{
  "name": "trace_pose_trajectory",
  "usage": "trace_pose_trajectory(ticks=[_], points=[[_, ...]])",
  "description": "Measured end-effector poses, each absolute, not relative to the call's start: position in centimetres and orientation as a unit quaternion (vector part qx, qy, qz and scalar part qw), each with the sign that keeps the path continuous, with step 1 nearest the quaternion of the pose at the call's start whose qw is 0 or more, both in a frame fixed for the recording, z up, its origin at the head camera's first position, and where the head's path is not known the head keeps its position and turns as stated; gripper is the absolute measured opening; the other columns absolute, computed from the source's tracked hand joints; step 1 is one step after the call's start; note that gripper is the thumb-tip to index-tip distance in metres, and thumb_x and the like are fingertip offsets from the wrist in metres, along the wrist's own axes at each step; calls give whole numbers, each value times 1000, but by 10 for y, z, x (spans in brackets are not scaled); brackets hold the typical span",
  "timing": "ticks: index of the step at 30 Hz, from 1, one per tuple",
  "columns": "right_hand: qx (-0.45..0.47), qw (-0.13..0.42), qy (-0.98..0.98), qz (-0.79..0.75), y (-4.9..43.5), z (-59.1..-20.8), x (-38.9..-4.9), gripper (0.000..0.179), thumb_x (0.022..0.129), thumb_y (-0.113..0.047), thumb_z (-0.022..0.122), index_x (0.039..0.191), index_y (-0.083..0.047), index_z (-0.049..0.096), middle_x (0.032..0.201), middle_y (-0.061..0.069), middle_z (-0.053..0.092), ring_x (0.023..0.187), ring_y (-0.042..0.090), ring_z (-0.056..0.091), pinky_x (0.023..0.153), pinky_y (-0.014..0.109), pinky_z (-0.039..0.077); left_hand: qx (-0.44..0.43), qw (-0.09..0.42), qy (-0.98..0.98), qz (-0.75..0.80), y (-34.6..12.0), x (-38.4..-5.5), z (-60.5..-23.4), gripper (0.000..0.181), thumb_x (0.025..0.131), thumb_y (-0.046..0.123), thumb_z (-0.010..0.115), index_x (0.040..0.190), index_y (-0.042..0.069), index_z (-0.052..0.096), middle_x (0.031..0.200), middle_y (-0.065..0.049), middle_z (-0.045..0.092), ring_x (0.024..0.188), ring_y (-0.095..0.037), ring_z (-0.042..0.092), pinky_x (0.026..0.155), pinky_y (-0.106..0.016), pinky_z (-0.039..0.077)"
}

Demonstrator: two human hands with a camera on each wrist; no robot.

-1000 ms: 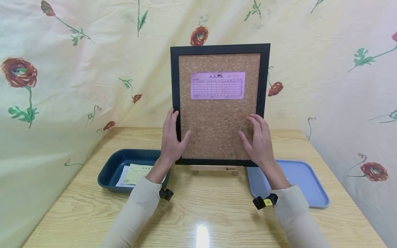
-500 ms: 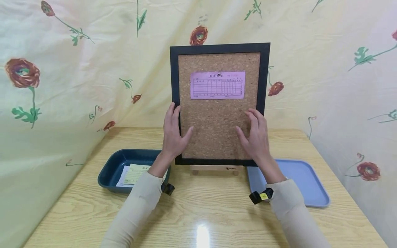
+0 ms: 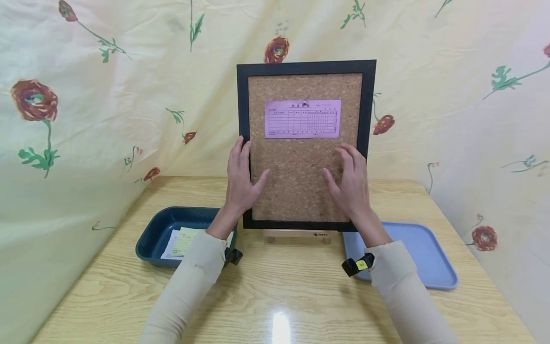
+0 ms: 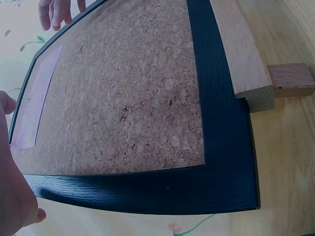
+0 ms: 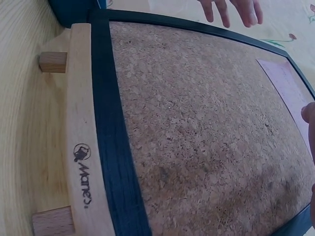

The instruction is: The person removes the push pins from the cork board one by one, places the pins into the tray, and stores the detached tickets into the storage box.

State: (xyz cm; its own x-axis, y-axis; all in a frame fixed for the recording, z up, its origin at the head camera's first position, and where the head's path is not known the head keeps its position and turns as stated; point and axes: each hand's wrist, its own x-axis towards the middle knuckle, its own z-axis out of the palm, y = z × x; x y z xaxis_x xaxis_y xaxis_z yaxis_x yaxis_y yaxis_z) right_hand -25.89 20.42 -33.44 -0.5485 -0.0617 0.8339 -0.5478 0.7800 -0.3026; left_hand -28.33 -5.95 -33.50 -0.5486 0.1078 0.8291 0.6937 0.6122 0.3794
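Note:
A cork board (image 3: 296,181) with a black frame (image 3: 307,68) stands upright on a wooden easel (image 3: 296,233). A purple printed form (image 3: 302,125) is fixed to its upper part by a small pin (image 3: 305,103). My left hand (image 3: 242,184) is at the board's left edge, thumb spread over the cork and fingers pointing up. My right hand (image 3: 352,184) is before the lower right side, its fingers slightly bent and thumb apart. Neither hand grips anything. In the right wrist view, the left hand's fingers (image 5: 248,12) are seen just beyond the frame's edge.
On the left, a dark blue tub (image 3: 161,213) holds yellow and white paper slips (image 3: 185,241), partly behind the left forearm. To the right lies a light blue tray (image 3: 423,253), partly covered by the right sleeve. A flowered cloth (image 3: 202,143) hangs behind the wooden table (image 3: 275,286).
Both hands have moved slightly upward along the board, the right also inward to the left. The board and the purple form stay in place.

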Motion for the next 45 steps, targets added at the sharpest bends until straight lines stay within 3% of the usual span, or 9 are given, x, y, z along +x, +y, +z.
trace_pose_trajectory(ticks=[32, 45], points=[[193, 448, -829, 274, 190, -306, -281, 53, 96, -21, 64, 138, 5, 45, 146, 24, 42, 134, 38, 40, 110, 53, 35, -248, 409, -808, -343, -57, -305, -311, 69, 92, 28, 63, 147, -3, 37, 161, -25, 28, 149, -40, 29, 117, -63, 29], [184, 445, -832, 274, 188, -296, -292, 53, 96, -22, 63, 139, 4, 45, 147, 24, 41, 135, 38, 40, 112, 52, 33, -245, 404, -817, -329, -55, -316, -297, 68, 92, 27, 63, 148, -2, 37, 162, -23, 28, 150, -40, 27, 121, -61, 24]])
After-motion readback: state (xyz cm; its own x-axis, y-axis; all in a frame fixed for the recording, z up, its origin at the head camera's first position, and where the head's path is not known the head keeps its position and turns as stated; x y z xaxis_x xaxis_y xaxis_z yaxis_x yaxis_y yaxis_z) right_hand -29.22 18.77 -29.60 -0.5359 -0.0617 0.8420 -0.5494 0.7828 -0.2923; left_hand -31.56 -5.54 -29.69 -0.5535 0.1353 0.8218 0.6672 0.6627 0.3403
